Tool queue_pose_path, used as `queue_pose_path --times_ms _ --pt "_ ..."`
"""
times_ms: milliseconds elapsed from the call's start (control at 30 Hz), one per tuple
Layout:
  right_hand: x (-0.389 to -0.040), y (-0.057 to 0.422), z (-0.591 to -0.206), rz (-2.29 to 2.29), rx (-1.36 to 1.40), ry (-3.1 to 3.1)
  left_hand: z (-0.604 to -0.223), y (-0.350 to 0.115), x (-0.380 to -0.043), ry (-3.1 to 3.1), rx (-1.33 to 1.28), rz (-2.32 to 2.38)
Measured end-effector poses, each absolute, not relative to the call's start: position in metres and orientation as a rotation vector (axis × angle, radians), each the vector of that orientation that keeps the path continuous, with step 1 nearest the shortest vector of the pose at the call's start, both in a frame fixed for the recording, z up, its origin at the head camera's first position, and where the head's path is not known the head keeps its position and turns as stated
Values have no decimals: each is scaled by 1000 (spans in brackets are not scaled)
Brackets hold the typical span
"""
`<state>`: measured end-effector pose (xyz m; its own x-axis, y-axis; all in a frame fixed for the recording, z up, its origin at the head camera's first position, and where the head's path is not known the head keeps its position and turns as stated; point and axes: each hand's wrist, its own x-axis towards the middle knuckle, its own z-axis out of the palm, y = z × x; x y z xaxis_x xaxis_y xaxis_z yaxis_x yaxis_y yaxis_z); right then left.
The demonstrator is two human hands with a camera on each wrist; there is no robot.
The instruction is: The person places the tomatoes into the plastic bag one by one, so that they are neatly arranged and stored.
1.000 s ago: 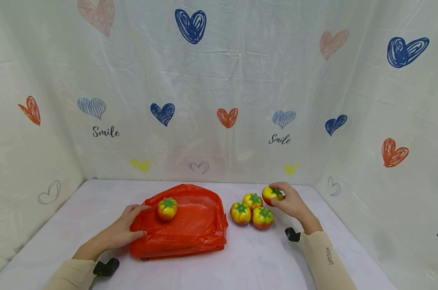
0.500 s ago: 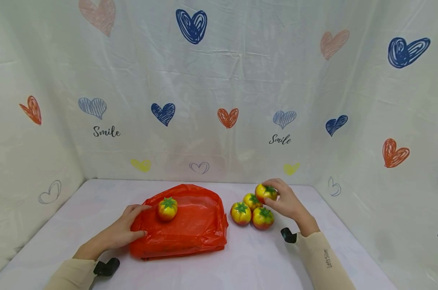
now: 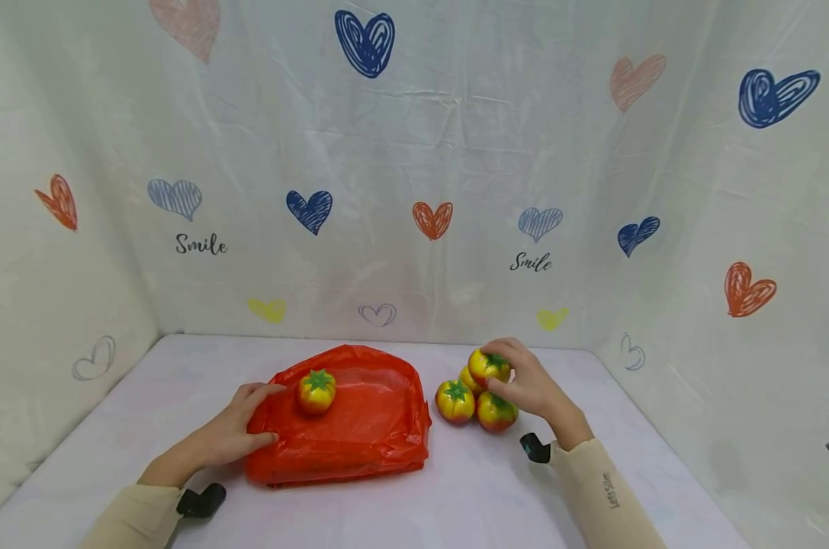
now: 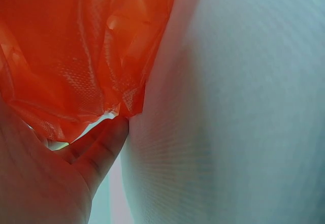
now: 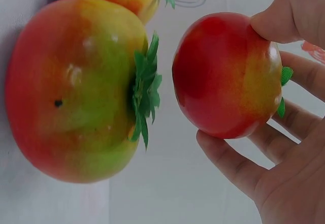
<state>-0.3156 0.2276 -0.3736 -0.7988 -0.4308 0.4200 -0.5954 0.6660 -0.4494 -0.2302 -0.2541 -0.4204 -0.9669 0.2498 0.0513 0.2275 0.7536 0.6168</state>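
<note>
the thumb and fingers (image 5: 228,165) of the right hand (image 3: 534,389) pinch the held fruit (image 3: 487,369) from opposite sides, up off the table (image 3: 469,496); those of the left hand (image 3: 229,433) lie extended and spread, touching the left edge of the red plastic bag (image 3: 373,419). the right wrist view shows the held fruit's glossy red underside, hidden from the head, and a gap between it and a close-up fruit (image 5: 78,89) with a dark speck. from the head it shows yellow with green leaves and partly covers the rear fruit (image 3: 470,380) in a cluster; the left fruit (image 3: 455,402) and near fruit (image 3: 498,412) stand beside that one. the left wrist view adds the bag's dimpled creases and a bright gap between palm and plastic. only the head view shows the lone fruit (image 3: 316,393) resting on the bag, leaves up, both beige sleeves (image 3: 599,492) with black wrist pieces (image 3: 536,448), and the backdrop's "smile" lettering (image 3: 531,262).
</note>
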Motion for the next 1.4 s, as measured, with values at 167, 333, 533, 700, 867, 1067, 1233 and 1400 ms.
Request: queue_pose_path --times_ms 167,333,533,700,867,1067,1233,1400 --pt "-314 220 -373 840 864 -2602 -421 -255 -231 2921 401 1010" --pt "-311 213 -371 838 901 -2586 -418 -255 -232 2912 390 1007" --pt "-309 207 -372 828 861 -2618 -416 -255 -234 2887 368 1010" --pt "-309 197 -372 842 875 -2622 -417 -256 -234 2903 384 1004" --pt "-308 186 -372 833 926 -2621 -418 -257 -233 2918 395 1002" --pt "-308 173 -372 808 954 -2622 -420 -256 -233 2918 391 1017" --pt "-304 156 -371 822 959 -2653 -421 -255 -232 2907 373 1015" --pt "-303 139 -368 807 992 -2649 -421 -254 -231 2910 370 1014"
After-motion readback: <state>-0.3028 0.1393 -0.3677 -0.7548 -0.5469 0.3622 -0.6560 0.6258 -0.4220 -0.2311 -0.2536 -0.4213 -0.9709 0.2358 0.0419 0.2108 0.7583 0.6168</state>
